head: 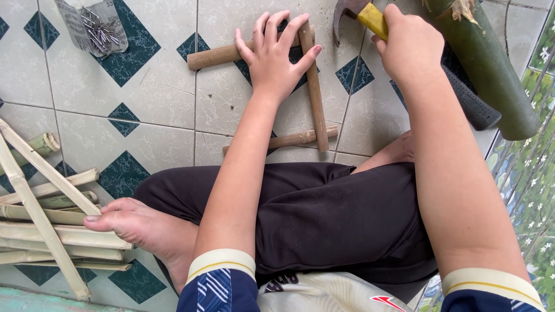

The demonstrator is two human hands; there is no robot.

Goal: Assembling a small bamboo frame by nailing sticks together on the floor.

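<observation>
I see the left hand (274,58) pressed flat, fingers spread, on the crossed bamboo sticks (312,86); the right hand (411,49) is clenched around the hammer (370,17).

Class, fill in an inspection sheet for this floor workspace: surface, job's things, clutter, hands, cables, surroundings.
Surface: tiled floor, pale with dark diamonds.
Job's things: three bamboo sticks crossed into a frame; hammer.
Clutter: paper of nails; split bamboo strips at left; green bamboo pole.
Hands: left hand pressed flat on the sticks; right hand gripping the hammer.
Cables: nothing seen.
Surroundings: plants at right; person's bare foot.
</observation>
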